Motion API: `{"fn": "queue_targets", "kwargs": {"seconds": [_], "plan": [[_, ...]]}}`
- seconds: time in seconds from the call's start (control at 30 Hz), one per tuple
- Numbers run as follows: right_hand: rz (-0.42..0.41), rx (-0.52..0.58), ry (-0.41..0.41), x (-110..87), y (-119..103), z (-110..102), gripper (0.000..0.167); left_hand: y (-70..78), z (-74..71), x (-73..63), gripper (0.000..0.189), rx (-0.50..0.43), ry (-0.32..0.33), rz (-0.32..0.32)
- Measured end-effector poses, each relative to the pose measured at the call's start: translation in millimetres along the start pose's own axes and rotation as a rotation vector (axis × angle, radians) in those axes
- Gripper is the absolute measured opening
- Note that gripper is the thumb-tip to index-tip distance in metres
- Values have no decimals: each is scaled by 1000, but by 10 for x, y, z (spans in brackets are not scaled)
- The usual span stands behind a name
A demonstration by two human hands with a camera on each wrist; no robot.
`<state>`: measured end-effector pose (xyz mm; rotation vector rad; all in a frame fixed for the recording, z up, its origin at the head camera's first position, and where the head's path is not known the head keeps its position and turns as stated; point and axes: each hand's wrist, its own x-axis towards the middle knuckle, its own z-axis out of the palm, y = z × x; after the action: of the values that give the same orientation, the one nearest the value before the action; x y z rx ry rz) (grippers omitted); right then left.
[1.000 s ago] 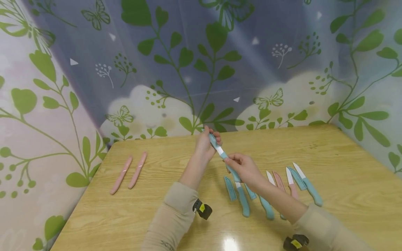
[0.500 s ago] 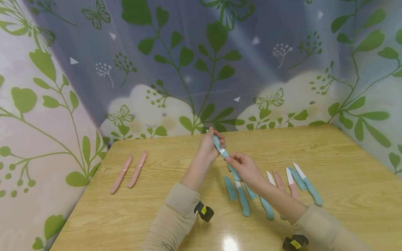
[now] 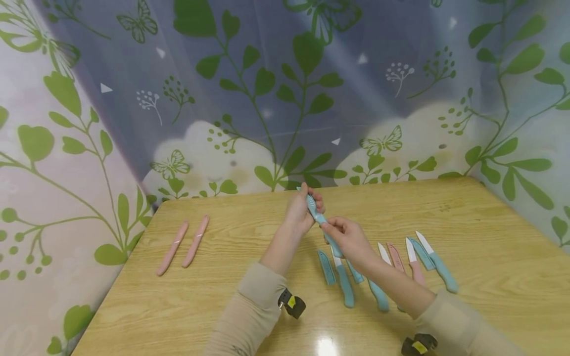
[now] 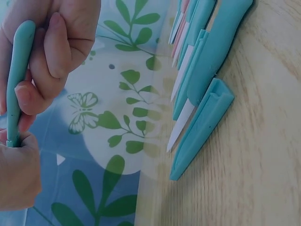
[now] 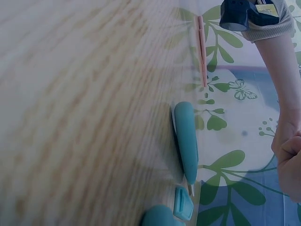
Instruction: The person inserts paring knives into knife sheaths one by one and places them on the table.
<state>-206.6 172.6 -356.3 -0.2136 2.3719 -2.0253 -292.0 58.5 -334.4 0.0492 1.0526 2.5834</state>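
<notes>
Between my two hands a paring knife (image 3: 333, 245) with a light blue handle is raised above the table, its blade mostly inside a blue sheath (image 3: 311, 204). My left hand (image 3: 299, 213) grips the sheath. My right hand (image 3: 354, 243) holds the handle between thumb and fingers. In the left wrist view the blue handle (image 4: 19, 70) runs down from the right hand (image 4: 66, 42) to the left hand (image 4: 19, 174). The right wrist view catches only part of the left hand (image 5: 289, 160) at its edge.
Under and beside my right forearm lie several unsheathed knives, including a blue-handled one (image 3: 443, 271) and a pink-handled one (image 3: 416, 269). Loose sheaths, blue (image 3: 326, 267) and pink (image 3: 395, 256), lie among them. Two pink sheathed knives (image 3: 172, 248) rest at the left of the wooden table (image 3: 249, 222).
My left hand has moved right and slightly down with the sheath, toward the right hand. The strip of bare white blade between sheath and handle has shrunk. My right hand has barely moved.
</notes>
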Motion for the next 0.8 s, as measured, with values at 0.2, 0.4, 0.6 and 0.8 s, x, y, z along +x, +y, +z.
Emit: {"fn": "queue_targets", "kwargs": {"seconds": [0.2, 0.4, 0.6, 0.8], "plan": [[-11, -5, 0, -2, 29, -3, 27, -20, -29, 9, 32, 18, 2, 4], [-75, -161, -16, 53, 70, -10, 28, 23, -147, -1, 33, 360, 14, 29], [-157, -397, -23, 120, 122, -34, 27, 80, -257, -130, 28, 928, 86, 63], [-239, -555, -27, 153, 163, -52, 21, 96, -244, -247, 23, 1138, 17, 29]]}}
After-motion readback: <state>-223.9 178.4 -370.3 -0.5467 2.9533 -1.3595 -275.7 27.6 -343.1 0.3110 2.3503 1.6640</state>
